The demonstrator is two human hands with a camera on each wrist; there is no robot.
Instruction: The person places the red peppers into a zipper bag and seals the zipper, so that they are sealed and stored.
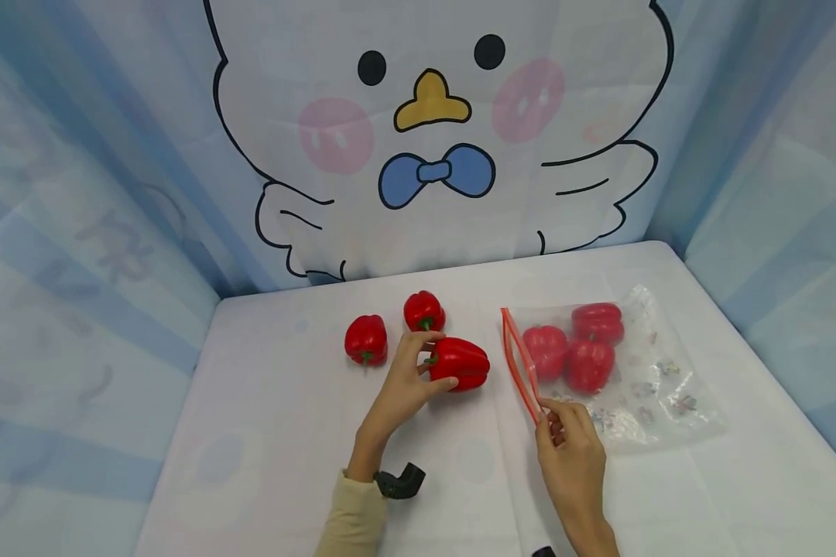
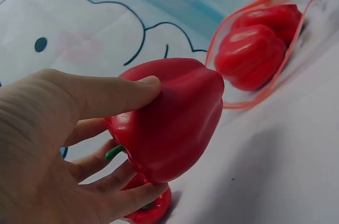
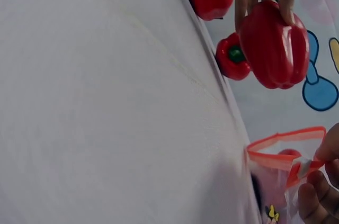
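My left hand [image 1: 406, 381] holds a red bell pepper [image 1: 462, 364] between thumb and fingers, its green stem turned toward the palm. In the left wrist view the pepper [image 2: 172, 115] is off the table, facing the bag's mouth. With thumb and fingers my right hand [image 1: 573, 456] pinches the orange zip edge of a clear zip bag [image 1: 658, 402]. The bag's mouth gapes toward the left hand. Inside lie several red peppers [image 1: 591, 365]. Parts of the right hand's fingers [image 3: 312, 195] show beside the orange rim in the right wrist view.
Two more red peppers stand on the white table [image 1: 265, 433]: one [image 1: 365, 340] left of the left hand, another [image 1: 424, 311] just behind it. A curtain [image 1: 432, 224] with a cartoon bird hangs at the table's back edge.
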